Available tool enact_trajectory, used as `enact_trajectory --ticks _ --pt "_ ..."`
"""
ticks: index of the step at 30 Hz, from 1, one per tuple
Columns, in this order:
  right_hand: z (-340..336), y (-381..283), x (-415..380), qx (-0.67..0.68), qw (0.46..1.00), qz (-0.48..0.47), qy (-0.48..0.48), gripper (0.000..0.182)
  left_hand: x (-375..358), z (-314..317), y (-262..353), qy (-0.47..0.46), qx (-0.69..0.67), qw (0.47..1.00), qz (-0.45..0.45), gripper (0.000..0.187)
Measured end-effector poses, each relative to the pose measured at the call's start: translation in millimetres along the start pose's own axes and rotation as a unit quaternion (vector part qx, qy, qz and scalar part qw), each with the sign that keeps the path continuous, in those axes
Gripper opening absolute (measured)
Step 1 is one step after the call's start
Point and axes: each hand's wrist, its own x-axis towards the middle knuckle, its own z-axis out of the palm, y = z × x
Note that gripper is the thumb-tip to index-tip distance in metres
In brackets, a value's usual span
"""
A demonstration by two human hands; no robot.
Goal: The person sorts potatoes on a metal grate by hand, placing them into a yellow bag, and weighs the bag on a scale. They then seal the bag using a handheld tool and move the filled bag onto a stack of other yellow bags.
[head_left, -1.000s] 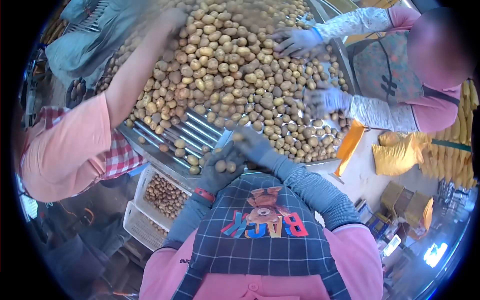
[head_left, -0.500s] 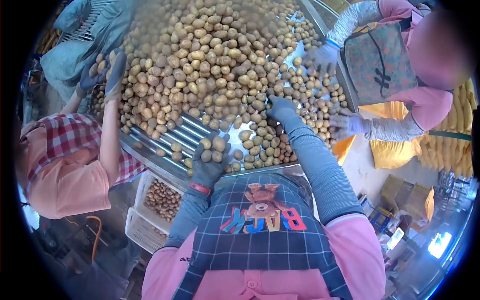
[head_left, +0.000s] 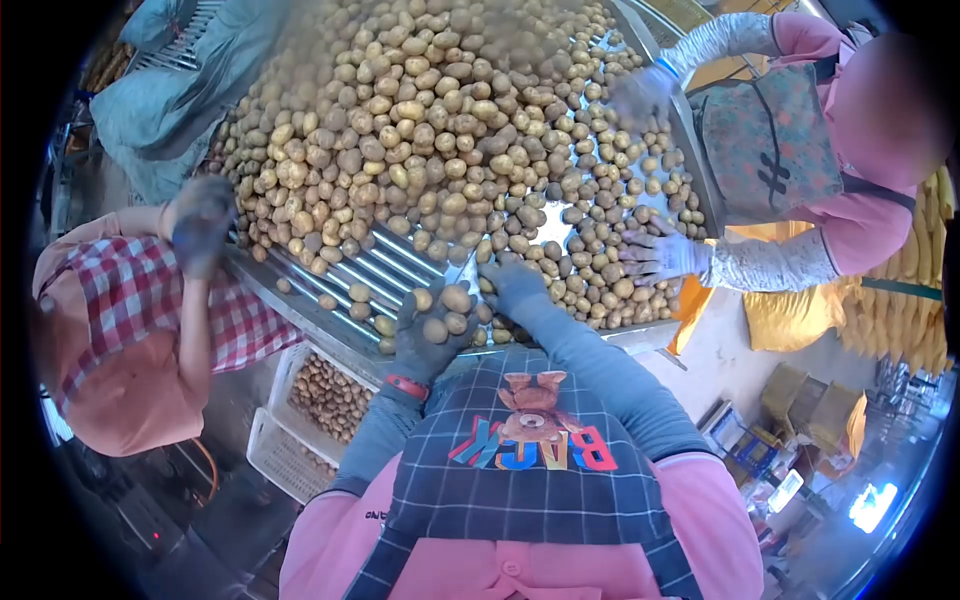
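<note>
A large heap of small potatoes (head_left: pixel 400 130) covers the metal sorting table in front of me. My left hand (head_left: pixel 425 350), in a dark glove with a red band at the wrist, is cupped palm up around several potatoes (head_left: pixel 455 298) above the slatted near edge. Close to its right, my right hand (head_left: pixel 518 288), in a grey-blue glove, reaches leftward with its fingers curled at a potato (head_left: pixel 487 285). Its fingertips are partly hidden. More loose potatoes (head_left: pixel 600 275) lie to the right of that hand.
At the right, a co-worker's gloved hand (head_left: pixel 660 252) rests over potatoes; their other hand is blurred. A second co-worker's dark-gloved hands (head_left: pixel 200 225) are at the left. White crates (head_left: pixel 285 455) with potatoes stand below the metal rollers (head_left: pixel 375 262). Yellow sacks (head_left: pixel 795 315) are at the right.
My right hand has drawn back from the heap toward my left hand. My left hand still cradles potatoes. The left co-worker's hands have lowered, and the right co-worker's lower hand has shifted left.
</note>
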Motion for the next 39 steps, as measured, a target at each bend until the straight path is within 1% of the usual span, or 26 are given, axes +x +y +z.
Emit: enact_trajectory --ticks 4,5,6,7,8,9,12,13,14,15,16,17,18,20,21,22,23,27,29,30,31,33,34,35,37,39 --pt "-2 0 27 0.079 0.995 0.054 0.032 0.038 15 0 11 -0.017 0.016 1.0 -0.018 0.051" --pt "1 3 28 0.078 0.995 0.05 0.033 0.038 17 11 4 0.008 -0.283 0.958 -0.03 0.055" --pt "5 7 26 0.374 0.919 0.08 0.093 0.038 17 20 -3 0.035 -0.558 0.828 -0.04 0.06" --pt "10 9 23 0.634 0.753 0.105 0.139 0.037 16 27 -7 0.041 -0.558 0.827 -0.046 0.06" --pt "0 -4 9 0.657 0.723 0.072 0.203 0.046 17 34 -10 0.062 -0.534 0.843 -0.04 0.064" --pt "-12 -16 -3 0.657 0.725 0.07 0.195 0.046 19 40 -12 0.082 -0.507 0.857 -0.033 0.068" --pt "-30 -28 -19 0.23 0.909 -0.191 0.29 0.053 21 30 4 0.136 -0.452 0.882 0.006 0.074" --pt "-31 -30 -21 0.228 0.909 -0.192 0.291 0.053 18 8 18 0.155 -0.451 0.878 0.025 0.071" --pt "-30 -33 -25 0.354 0.898 -0.181 0.187 0.052 16 -4 24 0.157 -0.453 0.877 0.026 0.071" --pt "-29 -36 -26 0.47 0.863 -0.167 0.077 0.05 14 -15 28 0.125 -0.329 0.936 0.015 0.066" --pt "-31 -33 -26 0.542 0.824 -0.127 0.104 0.049 13 -20 29 0.092 -0.198 0.976 0.0 0.061" --pt "-33 -28 -26 0.61 0.778 -0.086 0.127 0.048 12 -22 29 0.097 -0.198 0.975 -0.006 0.061" --pt "-29 -21 -18 0.702 0.688 -0.068 0.174 0.051 11 -23 29 0.102 -0.15 0.983 0.003 0.058" --pt "-33 5 -16 0.615 0.764 0.059 0.184 0.052 7 -25 28 0.106 -0.052 0.993 0.025 0.052" --pt "-33 15 -16 0.615 0.765 0.057 0.183 0.052 6 -24 26 0.108 -0.051 0.993 0.024 0.052" --pt "-36 22 -16 0.336 0.921 0.088 0.177 0.054 4 -19 23 0.086 -0.114 0.989 0.04 0.054" --pt "-41 30 -18 0.022 0.982 0.109 0.154 0.056 3 -13 20 0.066 -0.177 0.98 0.056 0.056" --pt "13 69 -11 0.052 0.964 0.066 0.251 0.06 -20 -15 14 0.113 -0.272 0.956 -0.01 0.07" --pt "4 40 -29 -0.067 0.958 -0.156 0.231 0.056 -42 -14 11 0.156 -0.377 0.912 -0.032 0.063" --pt "2 40 -33 -0.12 0.959 -0.226 0.124 0.05 -52 -13 9 0.187 -0.477 0.858 -0.033 0.057" --pt "5 48 -31 -0.129 0.964 -0.226 0.061 0.035 -63 -11 0 0.199 -0.478 0.854 -0.045 0.057" --pt "11 65 -10 -0.053 0.964 -0.229 0.124 0.023 -96 1 -34 0.258 -0.315 0.913 0.003 0.044" --pt "9 64 -2 -0.033 0.969 -0.197 0.143 0.021 -133 38 -69 0.267 -0.71 0.649 -0.058 0.044" --pt "7 60 4 -0.012 0.974 -0.163 0.16 0.019 -179 69 -101 0.222 -0.942 0.234 -0.092 0.046" --pt "5 40 14 0.016 0.951 -0.199 0.236 0.013 -255 33 -117 0.362 -0.919 0.138 -0.071 0.058" --pt "6 5 23 0.094 0.935 -0.25 0.233 0.012 -335 23 -136 0.531 -0.82 0.125 -0.172 0.055"
